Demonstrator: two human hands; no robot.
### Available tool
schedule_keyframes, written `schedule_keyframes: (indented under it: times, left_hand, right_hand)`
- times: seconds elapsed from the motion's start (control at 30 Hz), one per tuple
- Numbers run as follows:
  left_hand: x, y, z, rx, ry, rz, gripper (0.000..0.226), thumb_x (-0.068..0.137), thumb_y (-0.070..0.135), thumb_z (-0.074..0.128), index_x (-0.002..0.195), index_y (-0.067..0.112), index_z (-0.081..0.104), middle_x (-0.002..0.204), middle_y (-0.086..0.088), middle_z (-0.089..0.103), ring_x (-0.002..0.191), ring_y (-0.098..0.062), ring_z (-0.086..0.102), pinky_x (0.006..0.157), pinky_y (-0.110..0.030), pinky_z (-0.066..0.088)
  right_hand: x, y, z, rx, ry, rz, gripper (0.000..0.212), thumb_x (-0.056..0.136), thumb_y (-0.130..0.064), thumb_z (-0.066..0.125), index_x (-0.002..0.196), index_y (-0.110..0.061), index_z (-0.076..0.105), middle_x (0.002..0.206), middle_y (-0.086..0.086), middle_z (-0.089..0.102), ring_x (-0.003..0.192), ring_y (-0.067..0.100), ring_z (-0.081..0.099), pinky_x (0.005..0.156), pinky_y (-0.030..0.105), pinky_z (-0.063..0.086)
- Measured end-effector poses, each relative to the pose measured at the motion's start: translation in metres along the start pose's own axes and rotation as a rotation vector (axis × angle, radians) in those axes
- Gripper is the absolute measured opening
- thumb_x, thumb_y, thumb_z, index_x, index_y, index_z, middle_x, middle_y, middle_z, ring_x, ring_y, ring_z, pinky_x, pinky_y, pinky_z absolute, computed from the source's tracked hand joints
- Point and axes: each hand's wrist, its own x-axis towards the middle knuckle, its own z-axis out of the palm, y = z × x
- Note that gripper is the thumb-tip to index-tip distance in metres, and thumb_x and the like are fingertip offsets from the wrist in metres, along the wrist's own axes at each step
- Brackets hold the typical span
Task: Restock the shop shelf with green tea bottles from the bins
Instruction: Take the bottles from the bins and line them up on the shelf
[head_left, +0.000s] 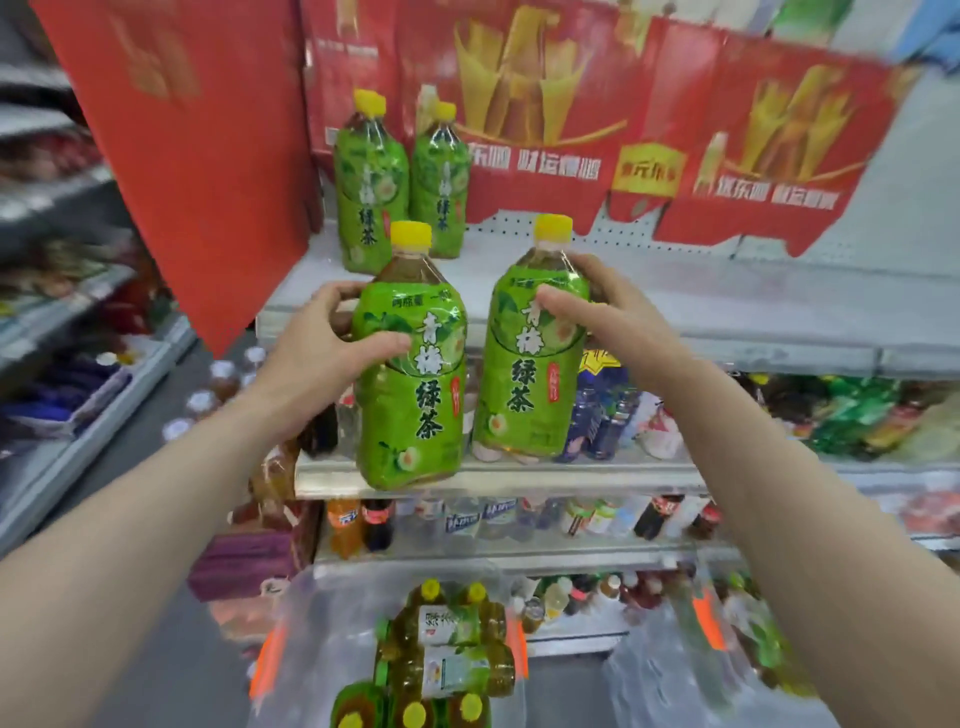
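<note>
Before the top shelf (727, 306), your left grip (317, 343) clasps the left bottle (415, 405), right grip (608, 312) the right bottle (524, 384), both up high; probably heavy, slick.

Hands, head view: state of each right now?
Left hand: grips the left green tea bottle.
Right hand: grips the right green tea bottle.

The one head view faces the shelf (727, 306) close up, looking forward and somewhat down, its wide lens bending the edges. The left hand (322, 348) and right hand (608, 317) sit mid-frame. The bin (311, 613) lies at the bottom edge, just below the camera.
</note>
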Motion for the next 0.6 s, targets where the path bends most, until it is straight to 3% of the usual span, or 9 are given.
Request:
schedule_keyframes:
  times: [0.07,0.13,0.2,0.27,0.4,0.43,0.53,0.6]
  left_hand:
    - [0.018,0.012,0.003,-0.006,0.044,0.025,0.064,0.069,0.025,0.085,0.123,0.023,0.052,0.101,0.006,0.07,0.084,-0.002,0.07,0.068,-0.021,0.054]
    - [0.037,0.02,0.003,0.009,0.099,0.056,0.054,0.077,0.016,0.079,0.123,0.024,0.052,0.099,0.01,0.069,0.077,0.005,0.067,0.065,-0.017,0.052]
    - [0.055,0.027,0.003,0.034,0.145,0.08,0.053,0.077,0.016,0.079,0.123,0.025,0.053,0.1,0.012,0.068,0.076,0.01,0.064,0.071,-0.019,0.05]
    - [0.072,0.032,0.004,0.036,0.174,0.081,0.053,0.077,0.015,0.079,0.123,0.025,0.053,0.1,0.014,0.066,0.075,0.013,0.063,0.073,-0.021,0.048]
    - [0.099,0.036,0.003,0.005,0.218,0.07,0.06,0.065,0.025,0.084,0.118,0.029,0.056,0.105,0.009,0.067,0.093,-0.003,0.064,0.078,-0.025,0.05]
    - [0.104,0.036,0.002,0.003,0.23,0.066,0.057,0.061,0.029,0.081,0.113,0.032,0.057,0.107,0.007,0.067,0.096,-0.007,0.064,0.078,-0.026,0.05]
    - [0.116,0.033,-0.002,0.004,0.264,0.057,0.051,0.065,0.025,0.083,0.107,0.036,0.057,0.108,0.006,0.067,0.097,-0.008,0.063,0.075,-0.024,0.049]
    - [0.122,0.031,-0.004,0.011,0.275,0.056,0.047,0.074,0.017,0.082,0.11,0.033,0.057,0.108,0.004,0.067,0.094,-0.007,0.064,0.073,-0.023,0.05]
  right_hand:
    - [0.024,-0.012,-0.012,-0.002,0.009,-0.043,0.037,0.088,-0.041,0.07,0.121,-0.042,0.055,0.109,-0.009,0.069,0.094,0.005,0.069,0.073,0.02,0.053]
    - [0.053,-0.02,-0.021,-0.001,0.033,-0.078,0.051,0.081,-0.05,0.073,0.127,-0.038,0.054,0.113,-0.011,0.068,0.1,0.008,0.068,0.081,0.029,0.055]
    - [0.085,-0.025,-0.026,-0.012,0.063,-0.124,0.062,0.076,-0.055,0.076,0.131,-0.037,0.054,0.118,-0.011,0.067,0.106,0.011,0.067,0.091,0.04,0.056]
    - [0.117,-0.028,-0.027,-0.024,0.074,-0.155,0.074,0.07,-0.062,0.076,0.136,-0.038,0.052,0.126,-0.011,0.063,0.112,0.012,0.063,0.097,0.043,0.053]
    - [0.171,-0.033,-0.014,-0.046,0.021,-0.185,0.065,0.081,-0.051,0.075,0.139,-0.038,0.05,0.113,-0.028,0.056,0.103,-0.001,0.058,0.084,0.022,0.05]
    - [0.184,-0.031,-0.007,-0.038,-0.001,-0.179,0.066,0.08,-0.05,0.076,0.139,-0.038,0.05,0.114,-0.026,0.057,0.104,-0.001,0.058,0.084,0.023,0.051]
    - [0.222,-0.023,0.012,-0.007,-0.03,-0.143,0.08,0.067,-0.059,0.079,0.139,-0.039,0.049,0.127,-0.015,0.06,0.113,0.012,0.06,0.093,0.041,0.055]
    - [0.242,-0.019,0.021,0.003,-0.051,-0.121,0.087,0.063,-0.06,0.08,0.141,-0.038,0.048,0.129,-0.008,0.061,0.113,0.016,0.062,0.094,0.046,0.055]
